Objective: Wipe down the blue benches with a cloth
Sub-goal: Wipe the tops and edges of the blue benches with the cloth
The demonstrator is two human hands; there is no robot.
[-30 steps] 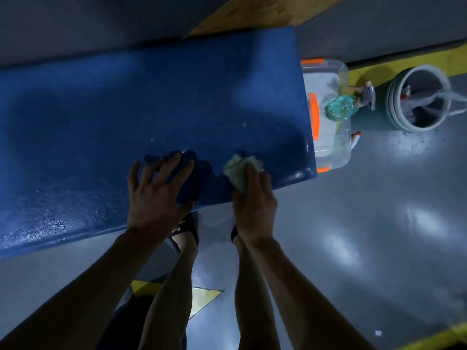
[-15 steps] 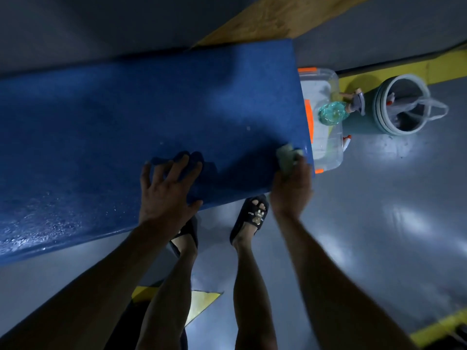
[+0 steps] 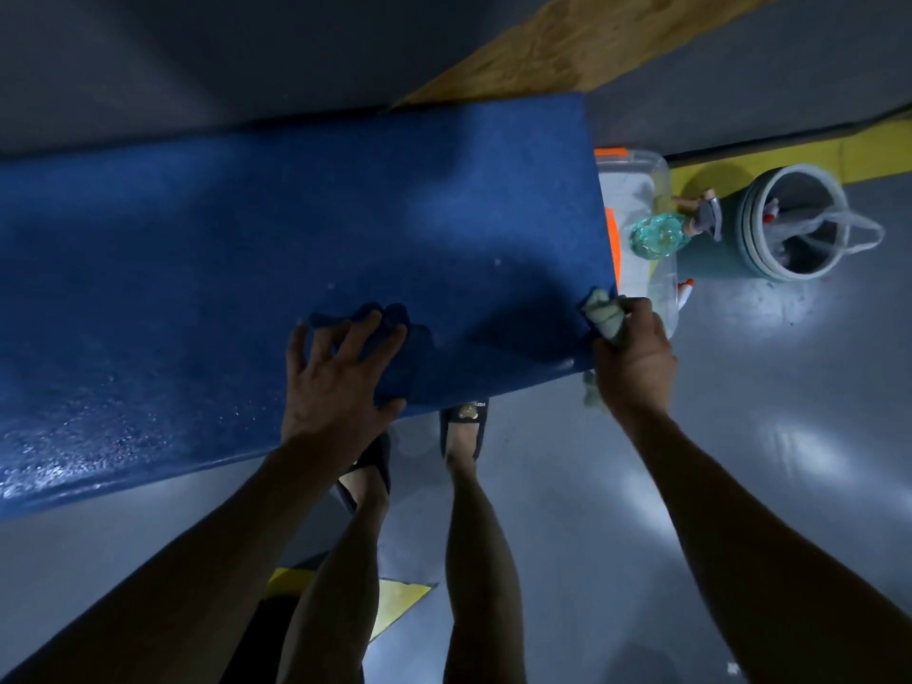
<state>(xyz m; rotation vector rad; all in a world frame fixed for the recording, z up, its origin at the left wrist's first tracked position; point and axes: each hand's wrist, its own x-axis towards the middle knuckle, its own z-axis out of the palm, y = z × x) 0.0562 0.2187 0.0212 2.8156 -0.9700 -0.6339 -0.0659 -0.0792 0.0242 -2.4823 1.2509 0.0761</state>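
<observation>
A long blue bench (image 3: 247,249) runs across the view, its left part wet and glistening. My left hand (image 3: 335,382) lies flat with spread fingers on a dark blue cloth (image 3: 395,318) near the bench's front edge. My right hand (image 3: 636,357) grips a pale crumpled cloth (image 3: 604,313) and holds it against the bench's front right corner. A bit of that cloth hangs below the hand.
Right of the bench stands a clear plastic box with orange clips (image 3: 641,190), a teal spray bottle (image 3: 661,237) and a round bucket (image 3: 789,224) holding tools. My sandalled feet (image 3: 464,427) stand on the grey floor under the bench edge. A wooden board (image 3: 567,42) lies behind.
My right hand has slid the pale cloth rightward along the front edge to the bench's right corner. My left hand has stayed on the dark cloth.
</observation>
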